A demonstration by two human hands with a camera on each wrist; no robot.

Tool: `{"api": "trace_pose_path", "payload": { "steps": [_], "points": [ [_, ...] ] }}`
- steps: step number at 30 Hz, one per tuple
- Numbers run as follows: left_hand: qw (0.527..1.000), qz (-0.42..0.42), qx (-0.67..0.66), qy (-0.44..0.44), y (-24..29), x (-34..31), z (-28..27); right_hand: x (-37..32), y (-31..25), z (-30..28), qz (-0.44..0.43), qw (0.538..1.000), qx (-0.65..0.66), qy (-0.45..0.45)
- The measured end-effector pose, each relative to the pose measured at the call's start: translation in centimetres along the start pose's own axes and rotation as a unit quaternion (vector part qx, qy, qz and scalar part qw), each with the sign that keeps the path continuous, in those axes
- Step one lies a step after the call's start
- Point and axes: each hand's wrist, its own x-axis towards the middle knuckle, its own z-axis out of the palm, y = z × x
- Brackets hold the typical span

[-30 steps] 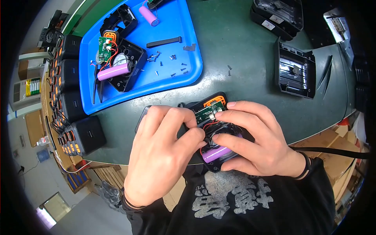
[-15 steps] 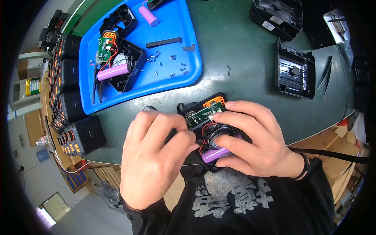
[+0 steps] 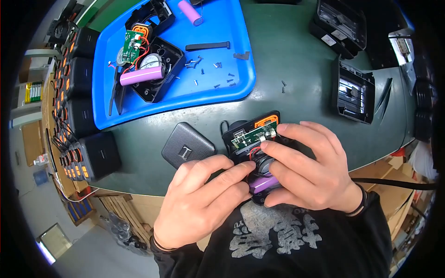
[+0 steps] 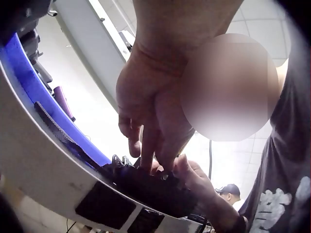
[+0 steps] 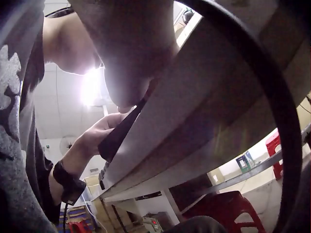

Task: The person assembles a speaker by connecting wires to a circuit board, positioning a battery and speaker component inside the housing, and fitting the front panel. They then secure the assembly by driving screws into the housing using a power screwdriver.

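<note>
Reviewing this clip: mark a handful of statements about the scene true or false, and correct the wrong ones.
1. The right hand grips the open unit. True.
2. The black textured case lies in the blue tray. False: it lies on the green tabletop, near the left hand.
3. A purple cylinder rests partly across a black housing in the tray. True.
4. The held unit's bright fitting is blue. False: it is orange.
5. Two screws lie outside the tray, on the tabletop. True.
</note>
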Motion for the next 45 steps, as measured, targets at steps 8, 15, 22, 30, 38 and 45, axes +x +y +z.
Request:
{"api": "trace_pose_path", "payload": {
  "steps": [8, 15, 22, 30, 38, 45],
  "points": [
    [0.999, -0.006, -0.011, 0.047, -0.2, -0.6, 1.0, 0.5, -0.2, -0.5, -0.002, 0.999, -0.029, -0.017],
    [0.999, 0.008, 0.007, 0.045, -0.1, -0.6, 1.2, 0.5, 0.0, -0.3, -0.018, 0.998, -0.065, -0.019],
    [0.985, 0.084, 0.148, 0.022, 0.0, -0.8, 1.2, 0.8, -0.3, -0.5, -0.002, 0.999, 0.006, -0.047],
    [0.992, 0.057, 0.114, 0.018, 0.4, -1.1, 1.3, 1.1, 0.0, -0.4, 0.009, 0.994, 0.029, -0.102],
    [0.991, 0.091, 0.065, 0.072, -1.4, -1.8, 2.1, 1.4, -0.1, -0.5, 0.026, 0.992, 0.041, -0.117],
    [0.994, 0.092, 0.048, 0.046, -1.7, -1.5, 1.9, 1.5, -0.2, 0.1, 0.064, 0.991, 0.093, -0.071]
  ]
}}
